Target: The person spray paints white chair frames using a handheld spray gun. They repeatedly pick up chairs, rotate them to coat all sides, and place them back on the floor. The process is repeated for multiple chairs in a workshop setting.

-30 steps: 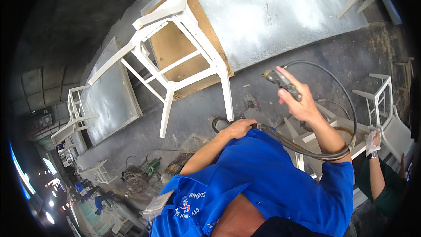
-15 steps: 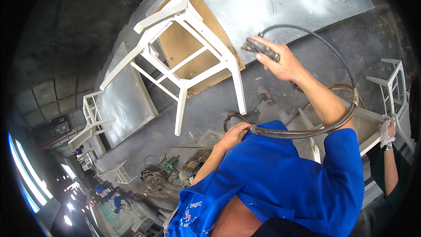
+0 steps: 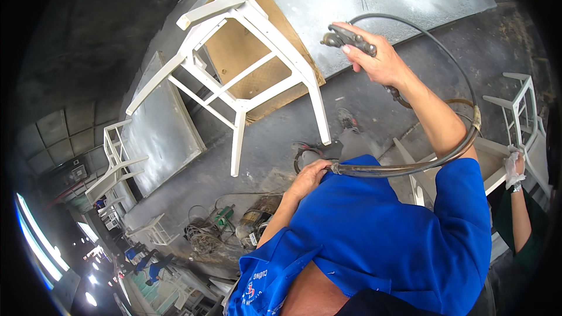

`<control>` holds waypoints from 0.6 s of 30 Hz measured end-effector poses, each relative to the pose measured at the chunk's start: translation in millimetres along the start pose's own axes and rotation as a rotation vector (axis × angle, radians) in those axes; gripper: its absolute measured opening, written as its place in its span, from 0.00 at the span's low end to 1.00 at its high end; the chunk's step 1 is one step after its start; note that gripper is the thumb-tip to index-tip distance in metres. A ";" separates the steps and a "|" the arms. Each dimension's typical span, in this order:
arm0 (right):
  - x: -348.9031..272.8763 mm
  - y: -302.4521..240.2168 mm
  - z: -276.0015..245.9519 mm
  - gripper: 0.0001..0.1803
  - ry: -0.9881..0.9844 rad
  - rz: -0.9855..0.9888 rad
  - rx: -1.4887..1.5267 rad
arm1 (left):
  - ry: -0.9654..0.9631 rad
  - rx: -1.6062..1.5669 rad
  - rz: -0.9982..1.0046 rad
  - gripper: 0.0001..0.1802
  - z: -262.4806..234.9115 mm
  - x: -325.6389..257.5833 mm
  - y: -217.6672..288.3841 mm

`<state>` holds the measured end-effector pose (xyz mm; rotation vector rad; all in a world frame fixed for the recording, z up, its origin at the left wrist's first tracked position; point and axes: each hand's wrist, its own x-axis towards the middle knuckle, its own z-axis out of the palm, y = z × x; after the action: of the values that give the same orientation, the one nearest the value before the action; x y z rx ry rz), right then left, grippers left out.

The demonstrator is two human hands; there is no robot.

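White chair frame (image 3: 241, 105) is tipped, legs toward the worker, over brown cardboard (image 3: 234, 47), probably there to shield its finish. Right of the chair and apart from it, the right hand (image 3: 381, 61) is wrapped around a spray gun (image 3: 354, 38), nozzle facing chair-side; can't tell if the trigger's squeezed. Hose (image 3: 404, 169) arcs out on the gun's far side from the chair, likely to stop it dragging on the wood. Left hand (image 3: 310, 180), nearer the worker than the chair, grips the hose at the waist, seemingly managing slack.
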<state>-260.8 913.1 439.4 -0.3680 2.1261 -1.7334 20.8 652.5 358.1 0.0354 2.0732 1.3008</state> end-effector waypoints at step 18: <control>-118.4 -40.3 19.1 0.32 0.103 0.174 0.100 | -0.012 0.107 0.147 0.15 -18.1 -2.1 -6.9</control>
<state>-147.4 938.4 489.7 -0.0648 2.0631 -1.7822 14.7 634.0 358.5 0.2466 2.1619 1.2709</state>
